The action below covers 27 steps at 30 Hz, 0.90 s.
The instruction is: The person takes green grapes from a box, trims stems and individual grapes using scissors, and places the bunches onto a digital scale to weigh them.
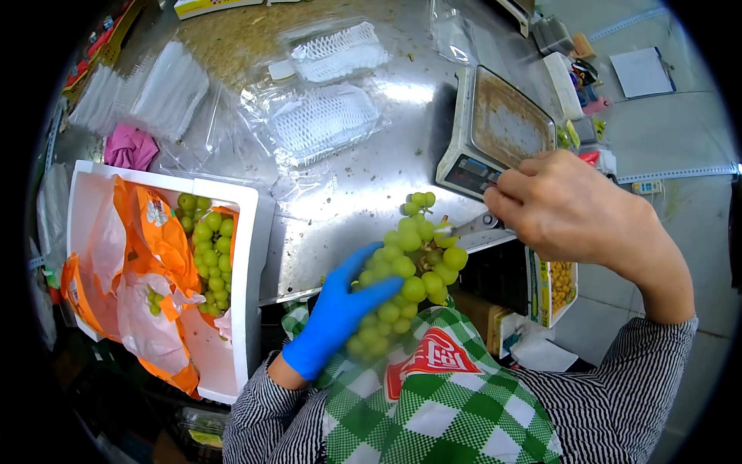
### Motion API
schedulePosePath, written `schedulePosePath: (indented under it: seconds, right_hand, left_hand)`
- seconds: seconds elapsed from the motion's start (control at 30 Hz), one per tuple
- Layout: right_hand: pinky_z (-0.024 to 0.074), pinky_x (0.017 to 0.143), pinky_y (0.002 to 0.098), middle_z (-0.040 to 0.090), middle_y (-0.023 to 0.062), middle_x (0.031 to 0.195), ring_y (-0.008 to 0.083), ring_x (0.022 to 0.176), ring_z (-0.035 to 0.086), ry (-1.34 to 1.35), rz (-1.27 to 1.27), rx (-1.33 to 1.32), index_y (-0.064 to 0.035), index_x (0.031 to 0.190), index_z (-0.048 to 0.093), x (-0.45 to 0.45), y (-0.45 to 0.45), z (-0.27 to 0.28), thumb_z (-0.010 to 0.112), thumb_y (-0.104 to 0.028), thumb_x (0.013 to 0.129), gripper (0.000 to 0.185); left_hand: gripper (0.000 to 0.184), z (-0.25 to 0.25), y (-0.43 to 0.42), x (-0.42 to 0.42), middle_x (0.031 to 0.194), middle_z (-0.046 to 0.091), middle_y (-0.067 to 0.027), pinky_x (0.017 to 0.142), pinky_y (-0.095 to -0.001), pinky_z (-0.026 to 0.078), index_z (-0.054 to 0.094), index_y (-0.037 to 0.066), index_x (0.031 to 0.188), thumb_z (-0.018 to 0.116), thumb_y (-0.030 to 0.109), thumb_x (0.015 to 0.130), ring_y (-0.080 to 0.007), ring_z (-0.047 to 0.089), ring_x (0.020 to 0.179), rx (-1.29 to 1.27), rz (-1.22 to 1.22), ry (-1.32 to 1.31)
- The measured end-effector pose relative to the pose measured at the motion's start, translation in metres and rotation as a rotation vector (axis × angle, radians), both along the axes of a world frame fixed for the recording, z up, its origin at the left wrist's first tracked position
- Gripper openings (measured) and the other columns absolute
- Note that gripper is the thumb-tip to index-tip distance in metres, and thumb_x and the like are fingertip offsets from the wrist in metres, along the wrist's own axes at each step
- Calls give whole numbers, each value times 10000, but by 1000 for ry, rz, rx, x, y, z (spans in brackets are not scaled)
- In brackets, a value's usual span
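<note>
My left hand (332, 313), in a blue glove, is wrapped around a bunch of green grapes (413, 267), held in front of my apron at the table's near edge. My bare right hand (553, 205) is closed on a small pair of metal scissors (475, 224). Their blades point left at the upper right side of the bunch, close to its stem; whether they touch it I cannot tell. Most of the scissors' handles are hidden in my fingers. The lower grapes are blurred.
A white foam box (251, 294) with orange wrapping (158, 232) and more grapes (212, 255) stands left. Clear plastic trays with white foam net (325, 116) lie on the metal table. A scale (506, 116) stands behind my right hand. Stacked net pads (166, 89) sit at the back left.
</note>
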State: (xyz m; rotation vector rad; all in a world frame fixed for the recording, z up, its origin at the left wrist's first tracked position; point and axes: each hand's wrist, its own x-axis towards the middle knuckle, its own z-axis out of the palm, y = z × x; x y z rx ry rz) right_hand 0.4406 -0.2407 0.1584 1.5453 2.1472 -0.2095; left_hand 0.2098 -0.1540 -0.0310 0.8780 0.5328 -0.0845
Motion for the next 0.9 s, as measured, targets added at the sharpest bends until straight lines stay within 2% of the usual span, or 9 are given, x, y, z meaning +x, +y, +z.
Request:
schedulePosePath:
  seconds: [0.07,0.17,0.37,0.47,0.77,0.9]
  right_hand:
    - [499,643,319,605,50,718,184,692,633,-28,101,-13,-35,727,654,-4,4,-3,632,-124,728,92]
    - [467,707,298,552,30,752,171,745,574,-120,185,15,5,853,657,-3,9,-7,657,-115,682,209]
    - [451,695,286,514,15,736,153,737,563,-50,307,50,-15,815,642,4,11,-13,661,-110,671,174]
    - [444,680,274,542,-3,681,152,694,578,-52,375,69,-61,686,653,4,14,-11,642,-143,694,83]
    - [463,670,284,541,-1,680,152,696,588,73,368,22,-62,662,652,2,7,-18,634,-152,691,97]
    - [456,666,285,557,2,687,157,699,589,28,379,-40,-86,635,654,0,4,-19,628,-160,693,98]
  left_hand:
    - [654,2,2,2,1286,568,-132,979,-322,471,451,1,1393,727,254,857,-193,576,1141,4,-11,-10]
    - [656,0,1,3,1303,562,-130,985,-322,465,446,4,1399,720,261,861,-193,569,1153,-2,-53,-31]
    - [637,-7,14,11,1306,562,-123,997,-308,451,446,4,1401,693,267,876,-178,557,1166,-148,-207,-51]
    - [620,-10,20,12,1304,563,-117,1002,-303,446,447,3,1400,674,261,884,-174,554,1168,-214,-292,-38]
    - [596,-8,23,15,1300,564,-115,1009,-298,441,456,-1,1392,670,212,878,-173,547,1175,-300,-386,-54]
    - [605,-8,20,17,1304,564,-119,1016,-302,439,458,-2,1391,683,194,865,-178,544,1184,-284,-398,-55]
